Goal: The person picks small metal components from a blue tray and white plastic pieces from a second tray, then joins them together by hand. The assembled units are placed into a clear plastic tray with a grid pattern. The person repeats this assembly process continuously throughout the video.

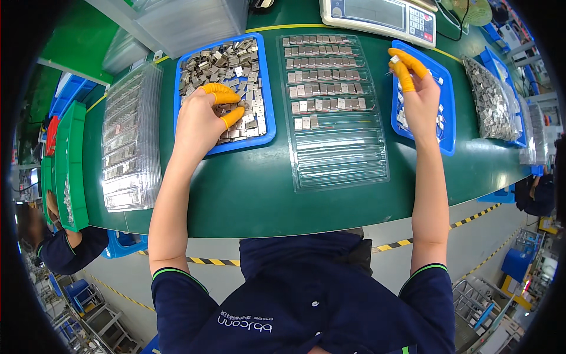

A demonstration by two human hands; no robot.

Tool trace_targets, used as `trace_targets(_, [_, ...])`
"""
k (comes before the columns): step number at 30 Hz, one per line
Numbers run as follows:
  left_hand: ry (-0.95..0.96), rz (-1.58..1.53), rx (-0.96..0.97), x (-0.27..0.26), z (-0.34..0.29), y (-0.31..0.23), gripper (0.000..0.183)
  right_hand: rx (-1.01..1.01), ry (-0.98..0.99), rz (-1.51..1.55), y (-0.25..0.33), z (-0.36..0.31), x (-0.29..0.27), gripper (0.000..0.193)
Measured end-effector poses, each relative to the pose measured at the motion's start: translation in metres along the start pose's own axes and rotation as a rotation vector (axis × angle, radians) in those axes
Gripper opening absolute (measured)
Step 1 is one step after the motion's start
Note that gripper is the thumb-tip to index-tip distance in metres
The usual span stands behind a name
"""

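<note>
My left hand (203,115), yellow cots on its fingertips, reaches into a blue tray (269,109) heaped with small silvery metal pieces (219,66). Thumb and fingers close around one of these pieces, which they partly hide. Over a second blue tray (449,112) on the right, my right hand (420,97) pinches a small white connector (394,59) with thin wires between yellow-covered fingertips. More small white parts lie in that tray. Between my hands is a clear plastic blister tray (339,168); its far rows hold metal pieces, one row is partly filled, and the nearer rows hold none.
A stack of clear blister trays (131,147) stands left, beside a green bin (71,171). A scale (383,17) sits at the back. At right lies a clear bag of metal parts (490,100). Another person's arm (72,236) shows at far left.
</note>
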State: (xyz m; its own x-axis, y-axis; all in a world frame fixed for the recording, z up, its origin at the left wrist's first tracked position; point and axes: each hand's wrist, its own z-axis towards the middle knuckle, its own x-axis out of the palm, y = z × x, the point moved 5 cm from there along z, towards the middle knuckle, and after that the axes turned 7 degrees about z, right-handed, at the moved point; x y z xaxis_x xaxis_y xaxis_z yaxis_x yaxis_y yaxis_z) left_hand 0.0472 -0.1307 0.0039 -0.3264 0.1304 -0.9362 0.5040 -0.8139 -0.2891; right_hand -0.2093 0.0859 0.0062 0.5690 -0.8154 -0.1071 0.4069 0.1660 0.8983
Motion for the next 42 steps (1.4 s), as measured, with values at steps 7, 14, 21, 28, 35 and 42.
trace_targets(7, [-0.142,-0.169,-0.027,-0.005,-0.001,-0.004,0.02,0.103,0.195,0.056,0.011,-0.016,0.033,0.022])
trace_targets(14, [0.313,-0.881,-0.153,0.016,-0.02,-0.055,0.021,0.077,0.449,0.112,0.044,-0.062,0.089,0.02])
trace_targets(21, [0.292,-0.916,-0.055,0.024,-0.027,-0.059,0.022,-0.061,0.415,0.0,0.044,-0.06,0.087,0.02])
trace_targets(28, [0.266,-0.919,-0.097,0.025,-0.027,-0.057,0.021,-0.232,0.45,-0.06,0.051,-0.06,0.086,0.021])
trace_targets(35, [0.339,-1.074,-0.106,0.024,-0.032,-0.059,0.018,0.364,0.561,0.355,0.034,-0.066,0.09,0.025])
trace_targets(42, [0.49,-1.192,-0.009,0.021,-0.04,-0.066,0.017,0.274,0.732,0.465,0.038,-0.07,0.095,0.019])
